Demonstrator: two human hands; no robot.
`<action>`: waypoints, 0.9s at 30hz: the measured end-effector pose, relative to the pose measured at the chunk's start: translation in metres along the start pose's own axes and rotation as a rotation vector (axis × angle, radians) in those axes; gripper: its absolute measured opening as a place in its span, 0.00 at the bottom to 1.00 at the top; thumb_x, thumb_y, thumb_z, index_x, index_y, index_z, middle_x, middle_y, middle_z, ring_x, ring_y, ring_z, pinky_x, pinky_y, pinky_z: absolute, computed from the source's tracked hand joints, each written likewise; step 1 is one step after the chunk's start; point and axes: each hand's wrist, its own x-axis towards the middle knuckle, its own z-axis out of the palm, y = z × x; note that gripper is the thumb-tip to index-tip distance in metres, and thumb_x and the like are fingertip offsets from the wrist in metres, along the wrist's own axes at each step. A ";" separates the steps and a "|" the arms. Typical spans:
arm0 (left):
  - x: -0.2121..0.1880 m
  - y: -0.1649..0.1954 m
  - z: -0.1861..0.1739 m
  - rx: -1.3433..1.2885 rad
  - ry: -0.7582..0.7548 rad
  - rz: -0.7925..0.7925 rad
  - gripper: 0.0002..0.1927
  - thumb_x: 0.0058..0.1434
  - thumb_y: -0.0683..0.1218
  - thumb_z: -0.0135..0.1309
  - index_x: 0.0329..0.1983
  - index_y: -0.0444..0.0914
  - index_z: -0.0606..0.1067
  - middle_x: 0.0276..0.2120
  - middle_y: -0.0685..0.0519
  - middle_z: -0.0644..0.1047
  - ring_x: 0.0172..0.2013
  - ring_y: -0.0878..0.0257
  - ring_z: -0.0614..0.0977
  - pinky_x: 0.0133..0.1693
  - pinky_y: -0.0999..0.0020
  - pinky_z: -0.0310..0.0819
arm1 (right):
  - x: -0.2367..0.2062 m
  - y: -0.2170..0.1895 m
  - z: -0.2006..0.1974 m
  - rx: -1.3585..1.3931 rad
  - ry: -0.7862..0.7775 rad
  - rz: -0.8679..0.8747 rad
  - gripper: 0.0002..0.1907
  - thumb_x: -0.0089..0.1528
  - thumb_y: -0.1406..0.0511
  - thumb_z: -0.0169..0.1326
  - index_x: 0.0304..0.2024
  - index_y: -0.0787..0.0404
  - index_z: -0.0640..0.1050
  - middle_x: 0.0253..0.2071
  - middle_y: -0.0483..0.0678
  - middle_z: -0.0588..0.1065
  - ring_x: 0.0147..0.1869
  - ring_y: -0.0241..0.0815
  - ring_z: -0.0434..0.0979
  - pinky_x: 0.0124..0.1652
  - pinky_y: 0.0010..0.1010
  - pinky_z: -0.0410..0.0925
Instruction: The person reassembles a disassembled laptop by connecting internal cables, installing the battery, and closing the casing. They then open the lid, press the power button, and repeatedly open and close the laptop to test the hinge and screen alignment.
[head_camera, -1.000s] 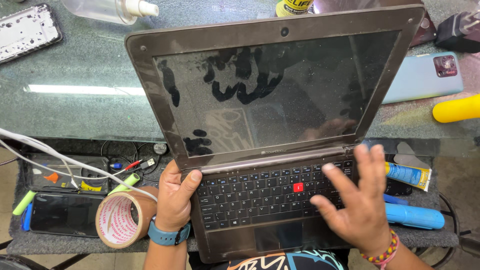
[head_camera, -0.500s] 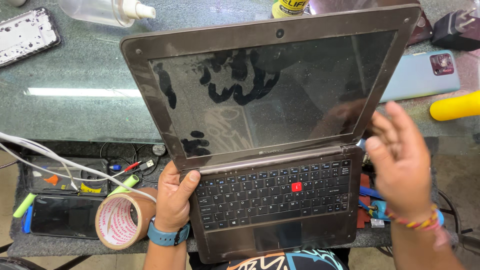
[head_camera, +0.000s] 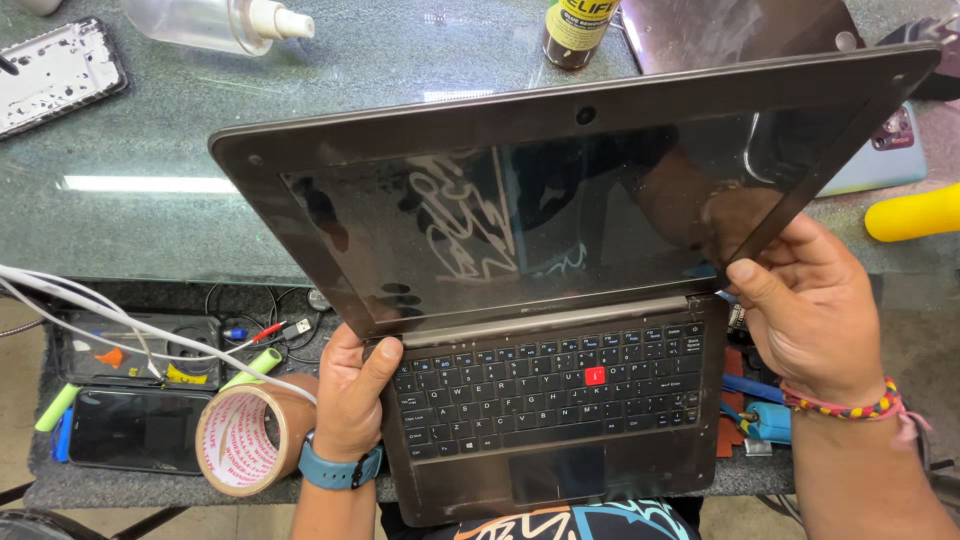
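Your left hand is clamped on the left edge of the laptop base beside the keyboard, and your right hand pinches the lower right corner of its open lid, so the machine sits at the near edge of the tabletop, partly over your lap. It looks stiff and fairly heavy, with a fragile, smudged screen. Grip the frame and base edges, never the glass; the tape roll lies just left of your wrist.
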 end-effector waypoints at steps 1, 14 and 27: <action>0.000 0.000 0.000 0.007 0.004 -0.012 0.17 0.67 0.43 0.58 0.57 0.31 0.74 0.50 0.48 0.81 0.49 0.63 0.81 0.55 0.67 0.73 | 0.000 0.000 0.001 -0.014 -0.001 -0.012 0.22 0.69 0.78 0.52 0.66 0.72 0.70 0.56 0.52 0.76 0.53 0.34 0.75 0.53 0.24 0.69; 0.005 0.007 0.009 0.027 0.003 -0.087 0.16 0.69 0.44 0.55 0.56 0.30 0.75 0.48 0.48 0.81 0.46 0.64 0.81 0.51 0.68 0.75 | 0.013 -0.011 0.034 -0.181 0.109 0.056 0.26 0.68 0.77 0.45 0.70 0.73 0.65 0.62 0.54 0.74 0.62 0.37 0.75 0.60 0.25 0.68; 0.012 0.014 0.017 0.011 -0.024 -0.094 0.16 0.69 0.44 0.56 0.56 0.30 0.75 0.47 0.48 0.81 0.45 0.64 0.81 0.49 0.68 0.76 | 0.009 -0.015 0.028 -0.262 0.140 0.002 0.25 0.67 0.79 0.49 0.68 0.74 0.69 0.58 0.51 0.76 0.59 0.36 0.77 0.58 0.24 0.70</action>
